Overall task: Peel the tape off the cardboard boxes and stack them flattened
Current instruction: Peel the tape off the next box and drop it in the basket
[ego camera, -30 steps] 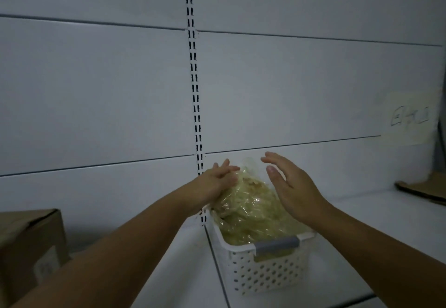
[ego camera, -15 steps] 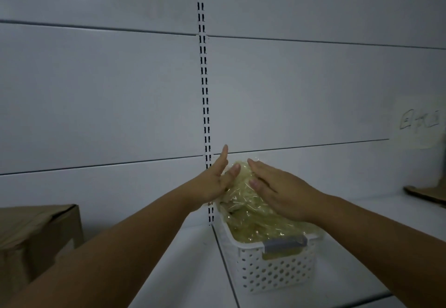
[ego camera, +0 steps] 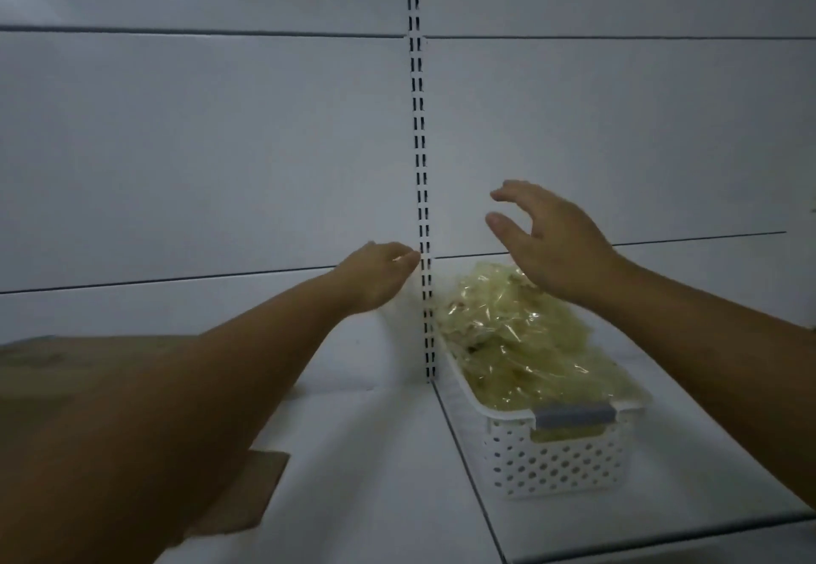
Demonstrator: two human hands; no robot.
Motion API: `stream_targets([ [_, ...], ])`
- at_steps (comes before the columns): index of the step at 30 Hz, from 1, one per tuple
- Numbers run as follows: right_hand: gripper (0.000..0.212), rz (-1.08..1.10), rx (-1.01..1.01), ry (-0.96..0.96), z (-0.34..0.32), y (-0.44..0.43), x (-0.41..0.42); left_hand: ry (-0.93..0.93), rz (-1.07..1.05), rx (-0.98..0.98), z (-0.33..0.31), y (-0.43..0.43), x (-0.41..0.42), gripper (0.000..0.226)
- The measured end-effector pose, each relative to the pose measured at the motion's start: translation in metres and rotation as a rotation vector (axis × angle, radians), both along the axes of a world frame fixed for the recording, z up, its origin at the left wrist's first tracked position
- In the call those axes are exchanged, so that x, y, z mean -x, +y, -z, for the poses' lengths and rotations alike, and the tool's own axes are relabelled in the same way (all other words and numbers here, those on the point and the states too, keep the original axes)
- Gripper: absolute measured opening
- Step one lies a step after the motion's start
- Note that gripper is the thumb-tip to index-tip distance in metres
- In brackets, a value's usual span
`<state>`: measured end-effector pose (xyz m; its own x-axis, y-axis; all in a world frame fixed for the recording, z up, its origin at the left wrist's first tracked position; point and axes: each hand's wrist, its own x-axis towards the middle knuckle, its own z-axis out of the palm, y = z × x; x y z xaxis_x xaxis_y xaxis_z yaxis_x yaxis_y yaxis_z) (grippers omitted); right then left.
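dim white shelf [ego camera: 362,453] holds a basket [ego camera: 556,462]; right hand [ego camera: 552,245] spread empty above, left hand [ego camera: 379,272] curled, grip unclear.

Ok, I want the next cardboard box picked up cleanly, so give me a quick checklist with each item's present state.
1. Right hand free: ok, open and raised above the tape wad, apart from it.
2. Left hand free: cannot tell, fingers curled beside the slotted upright; something pale may sit at the fingertips.
3. Tape binned: ok, the wad lies in the white basket, heaped above its rim.
4. Cardboard box within reach: ok, at the left, partly behind the left forearm.
5. Tape remaining on that box: cannot tell.
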<state>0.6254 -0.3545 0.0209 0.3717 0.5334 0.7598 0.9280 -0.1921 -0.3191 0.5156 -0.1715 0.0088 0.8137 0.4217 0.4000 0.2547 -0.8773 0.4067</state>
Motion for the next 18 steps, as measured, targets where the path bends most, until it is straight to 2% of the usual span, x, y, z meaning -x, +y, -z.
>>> stream_targets([
  [3, 0.02, -0.13, -0.004, -0.054, -0.015, 0.033, 0.035, -0.055, -0.097, -0.035, -0.02, 0.019, 0.046, 0.04],
  [6, 0.012, -0.322, 0.082, 0.022, -0.016, 0.073, 0.08, -0.13, -0.198, 0.028, -0.029, 0.047, 0.103, 0.028],
  [9, 0.019, -0.408, 0.222, -0.064, 0.006, 0.115, 0.113, -0.174, -0.29, 0.057, -0.024, 0.071, 0.164, 0.022],
  [13, 0.042, -0.473, 0.427, -0.073, 0.039, 0.166, 0.14, -0.056, -0.448, -0.053, 0.006, 0.099, 0.228, 0.021],
  [16, 0.051, -0.55, 0.545, 0.026, 0.049, 0.197, 0.156, -0.014, -0.465, -0.153, 0.035, 0.115, 0.262, 0.027],
  [18, 0.05, -0.649, 0.593, 0.196, 0.05, 0.213, 0.164, -0.052, -0.447, -0.192, 0.053, 0.121, 0.28, 0.034],
])
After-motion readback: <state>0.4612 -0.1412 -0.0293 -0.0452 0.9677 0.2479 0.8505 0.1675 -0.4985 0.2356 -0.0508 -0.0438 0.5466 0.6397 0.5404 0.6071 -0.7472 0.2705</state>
